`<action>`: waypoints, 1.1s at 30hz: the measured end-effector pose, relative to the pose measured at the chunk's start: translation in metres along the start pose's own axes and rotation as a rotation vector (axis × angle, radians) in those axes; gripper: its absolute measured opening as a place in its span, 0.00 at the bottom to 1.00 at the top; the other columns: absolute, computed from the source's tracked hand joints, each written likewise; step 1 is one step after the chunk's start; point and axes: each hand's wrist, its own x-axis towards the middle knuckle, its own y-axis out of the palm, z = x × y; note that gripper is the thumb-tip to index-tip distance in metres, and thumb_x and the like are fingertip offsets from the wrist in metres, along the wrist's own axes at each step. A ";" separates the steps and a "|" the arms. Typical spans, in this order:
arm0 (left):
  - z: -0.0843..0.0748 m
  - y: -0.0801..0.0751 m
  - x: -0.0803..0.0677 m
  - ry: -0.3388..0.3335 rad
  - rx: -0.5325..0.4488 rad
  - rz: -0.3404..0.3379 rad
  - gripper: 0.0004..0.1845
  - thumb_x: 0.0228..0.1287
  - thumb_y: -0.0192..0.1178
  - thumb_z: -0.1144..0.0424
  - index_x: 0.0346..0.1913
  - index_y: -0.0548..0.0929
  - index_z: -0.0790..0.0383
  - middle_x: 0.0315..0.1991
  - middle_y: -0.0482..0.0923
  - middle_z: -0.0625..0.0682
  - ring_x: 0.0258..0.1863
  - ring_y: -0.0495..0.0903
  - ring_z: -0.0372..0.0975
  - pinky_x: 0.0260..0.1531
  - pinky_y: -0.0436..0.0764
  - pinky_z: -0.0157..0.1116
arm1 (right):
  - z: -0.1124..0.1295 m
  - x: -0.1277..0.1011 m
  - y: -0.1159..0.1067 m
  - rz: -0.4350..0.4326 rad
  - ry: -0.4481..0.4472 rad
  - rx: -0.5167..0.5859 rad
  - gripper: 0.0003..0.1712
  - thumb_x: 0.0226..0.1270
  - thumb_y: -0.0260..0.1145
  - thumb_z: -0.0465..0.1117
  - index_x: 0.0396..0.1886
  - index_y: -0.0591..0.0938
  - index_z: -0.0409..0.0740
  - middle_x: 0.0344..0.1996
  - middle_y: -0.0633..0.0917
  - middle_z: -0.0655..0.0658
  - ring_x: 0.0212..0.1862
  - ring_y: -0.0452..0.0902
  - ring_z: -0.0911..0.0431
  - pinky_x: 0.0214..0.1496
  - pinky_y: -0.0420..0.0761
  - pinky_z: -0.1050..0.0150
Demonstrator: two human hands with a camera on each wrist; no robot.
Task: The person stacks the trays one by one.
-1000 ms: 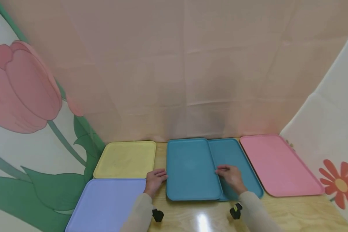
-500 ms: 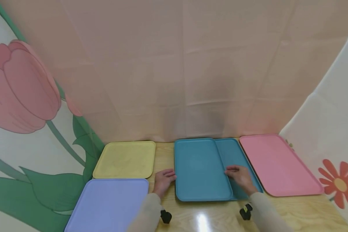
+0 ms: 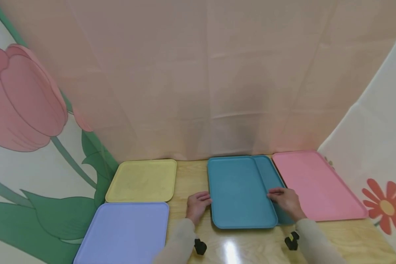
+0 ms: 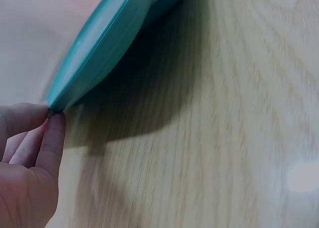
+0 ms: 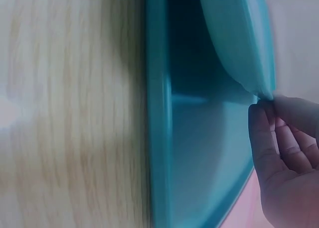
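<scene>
Both hands pinch the upper teal tray (image 3: 239,190) by its long edges, left hand (image 3: 198,206) on the near-left rim, right hand (image 3: 285,201) opposite, so it hangs level, partly over the lower teal tray (image 3: 273,179) on the wooden table (image 3: 333,238).

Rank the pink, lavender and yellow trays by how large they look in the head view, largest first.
1. Lavender tray, though it lies nearest the camera and is cut off by the frame, so its lead over the pink one is unsure.
2. Pink tray.
3. Yellow tray, plainly the smallest-looking.
</scene>
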 end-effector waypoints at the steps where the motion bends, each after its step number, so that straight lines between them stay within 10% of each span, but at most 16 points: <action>1: 0.000 0.003 0.000 -0.003 0.003 -0.004 0.17 0.54 0.71 0.76 0.49 0.84 0.74 0.41 0.87 0.60 0.45 0.86 0.46 0.43 0.86 0.36 | -0.002 0.001 -0.002 -0.006 -0.002 -0.007 0.17 0.69 0.68 0.40 0.49 0.84 0.30 0.41 0.87 0.35 0.43 0.85 0.44 0.43 0.85 0.50; 33: 0.009 0.071 -0.005 0.004 0.073 -0.035 0.14 0.55 0.72 0.71 0.46 0.88 0.65 0.37 0.88 0.51 0.39 0.86 0.37 0.39 0.86 0.32 | -0.038 0.020 -0.043 -0.108 0.016 -0.150 0.12 0.66 0.69 0.38 0.40 0.86 0.31 0.35 0.87 0.36 0.38 0.83 0.45 0.31 0.79 0.61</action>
